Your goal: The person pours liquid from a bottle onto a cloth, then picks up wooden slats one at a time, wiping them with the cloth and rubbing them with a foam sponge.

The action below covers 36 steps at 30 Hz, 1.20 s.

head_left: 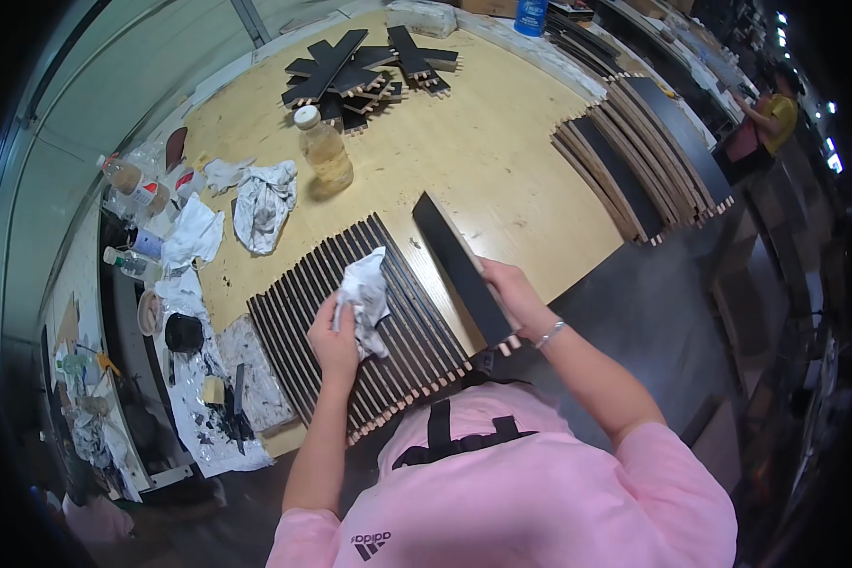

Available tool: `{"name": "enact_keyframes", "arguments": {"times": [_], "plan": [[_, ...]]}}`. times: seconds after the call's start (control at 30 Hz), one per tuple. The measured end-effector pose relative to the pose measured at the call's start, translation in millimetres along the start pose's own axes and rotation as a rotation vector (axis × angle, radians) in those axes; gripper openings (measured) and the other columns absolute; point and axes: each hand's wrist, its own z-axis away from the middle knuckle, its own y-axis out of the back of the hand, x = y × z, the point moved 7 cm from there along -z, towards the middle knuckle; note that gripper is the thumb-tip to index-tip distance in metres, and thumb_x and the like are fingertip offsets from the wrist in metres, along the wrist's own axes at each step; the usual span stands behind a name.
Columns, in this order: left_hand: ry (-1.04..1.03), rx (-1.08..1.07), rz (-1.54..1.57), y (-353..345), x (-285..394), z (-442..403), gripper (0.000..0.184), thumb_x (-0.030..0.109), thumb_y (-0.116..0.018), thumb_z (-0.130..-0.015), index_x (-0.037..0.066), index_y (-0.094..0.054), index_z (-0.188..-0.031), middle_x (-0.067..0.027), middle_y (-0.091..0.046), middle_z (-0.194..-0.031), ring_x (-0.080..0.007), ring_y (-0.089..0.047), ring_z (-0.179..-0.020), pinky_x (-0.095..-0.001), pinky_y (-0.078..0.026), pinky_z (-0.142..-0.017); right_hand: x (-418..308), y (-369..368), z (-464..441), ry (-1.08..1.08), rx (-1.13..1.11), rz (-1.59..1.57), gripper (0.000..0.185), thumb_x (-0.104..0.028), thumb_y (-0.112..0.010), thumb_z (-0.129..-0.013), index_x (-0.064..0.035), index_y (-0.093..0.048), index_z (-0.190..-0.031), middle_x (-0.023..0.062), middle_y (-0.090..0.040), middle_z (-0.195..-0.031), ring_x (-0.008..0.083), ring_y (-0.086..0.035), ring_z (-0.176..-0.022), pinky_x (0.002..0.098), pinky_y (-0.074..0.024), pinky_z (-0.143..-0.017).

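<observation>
My left hand [335, 343] is closed around a crumpled white rag [363, 295] with grey smudges, held over a row of boards. That row of dark boards [303, 327] stands on edge, packed side by side, with wooden dowel pegs showing at the near ends. In my right hand [516, 295] is a black-faced wooden board [456, 270], tilted on its long edge, with pegs at its near end. My fingers grip it along its right side; some are hidden behind it. The rag and the held board are apart.
Loose black boards [336, 76] lie in a crisscross pile at the back. A bottle of yellowish liquid [325, 156] stands mid-table. Stacked boards [639, 156] line the right edge. At left are stained rags [263, 204], plastic bottles [137, 185] and a yellow sponge [214, 390]. Another person [774, 118] is far right.
</observation>
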Motion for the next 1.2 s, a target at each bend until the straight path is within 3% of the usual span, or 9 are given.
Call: {"name": "enact_keyframes", "arguments": {"times": [0.07, 0.2, 0.27, 0.37, 0.5, 0.67, 0.73, 1.0, 1.2], "plan": [[0.125, 0.043, 0.119, -2, 26, 7, 0.034, 0.005, -0.059, -0.093, -0.005, -0.061, -0.125, -0.0152, -0.067, -0.115, -0.0194, -0.063, -0.103, -0.0338, -0.05, -0.091, -11, -17, 19, -0.123, -0.124, -0.484, 0.037, -0.028, -0.039, -0.103, -0.0037, -0.061, -0.119, 0.0135, -0.07, -0.102, 0.0219, -0.069, -0.079, 0.0335, -0.0603, -0.069], [-0.486, -0.394, -0.001, -65, 132, 62, 0.056, 0.004, -0.073, -0.071, 0.01, -0.066, -0.126, -0.016, -0.065, -0.118, -0.0313, -0.063, -0.112, -0.0406, -0.048, -0.098, 28, -28, 32, -0.258, -0.033, -0.729, 0.042, -0.037, -0.039, -0.105, -0.0031, -0.058, -0.121, 0.0116, -0.068, -0.102, 0.0199, -0.069, -0.083, 0.0322, -0.0593, -0.073], [-0.784, -0.585, -0.226, -95, 155, 90, 0.051, 0.016, -0.074, -0.074, 0.016, -0.067, -0.125, -0.0068, -0.065, -0.125, -0.0268, -0.055, -0.125, -0.0574, -0.028, -0.11, 29, -33, 38, 0.078, -0.364, -0.657, 0.04, -0.036, -0.038, -0.107, -0.0041, -0.058, -0.12, 0.0098, -0.067, -0.104, 0.0177, -0.069, -0.09, 0.0312, -0.0582, -0.078], [-0.679, -0.424, -0.217, -95, 115, 48, 0.048, 0.019, -0.072, -0.078, 0.017, -0.068, -0.125, -0.0048, -0.064, -0.129, -0.0289, -0.051, -0.13, -0.0618, -0.023, -0.11, 7, -44, 62, 0.004, 0.081, -0.484, 0.037, -0.03, -0.037, -0.108, -0.0022, -0.056, -0.124, 0.0113, -0.067, -0.104, 0.0189, -0.068, -0.087, 0.0331, -0.0591, -0.075], [-0.521, -0.118, -0.423, -75, 72, -41, 0.043, 0.016, -0.068, -0.082, 0.015, -0.067, -0.126, -0.0099, -0.063, -0.132, -0.034, -0.047, -0.135, -0.0653, -0.02, -0.111, -12, -75, 88, -0.157, -0.212, -0.53, 0.043, -0.034, -0.032, -0.109, 0.0, -0.055, -0.124, 0.0134, -0.068, -0.101, 0.019, -0.068, -0.075, 0.0346, -0.0598, -0.067], [-0.846, -0.428, -0.126, -100, 122, 60, 0.035, 0.003, -0.059, -0.083, 0.004, -0.065, -0.118, -0.0161, -0.064, -0.128, -0.0351, -0.056, -0.127, -0.0627, -0.019, -0.116, 7, -35, 60, -0.092, 0.037, -0.73, 0.046, -0.038, -0.035, -0.107, -0.0039, -0.051, -0.133, 0.0155, -0.067, -0.105, 0.0219, -0.069, -0.08, 0.0343, -0.0591, -0.068], [-0.884, -0.714, 0.087, -100, 147, 113, 0.027, 0.0, -0.059, -0.082, 0.003, -0.065, -0.108, -0.014, -0.065, -0.126, -0.029, -0.059, -0.125, -0.06, -0.02, -0.118, 4, -24, 54, -0.012, -0.249, -0.974, 0.048, -0.041, -0.032, -0.107, -0.0059, -0.05, -0.135, 0.0149, -0.067, -0.107, 0.0209, -0.068, -0.083, 0.0333, -0.0587, -0.07], [-0.162, -0.351, 0.265, -43, 123, 24, 0.038, -0.003, -0.059, -0.087, -0.001, -0.064, -0.124, -0.0231, -0.064, -0.122, -0.0319, -0.067, -0.111, -0.0358, -0.054, -0.092, -46, -24, 46, 0.091, -0.166, -0.701, 0.048, -0.041, -0.031, -0.108, -0.005, -0.051, -0.134, 0.0136, -0.067, -0.111, 0.0191, -0.068, -0.09, 0.0332, -0.0591, -0.076], [-0.814, -0.632, -0.334, -96, 152, 41, 0.057, 0.024, -0.071, -0.083, 0.021, -0.058, -0.138, -0.0031, -0.053, -0.146, -0.0297, -0.041, -0.141, -0.0667, -0.013, -0.114, -19, -48, 57, -0.024, -0.03, -0.572, 0.047, -0.038, -0.04, -0.107, 0.0005, -0.058, -0.125, 0.0124, -0.068, -0.109, 0.0189, -0.068, -0.099, 0.0298, -0.0564, -0.085]]}}
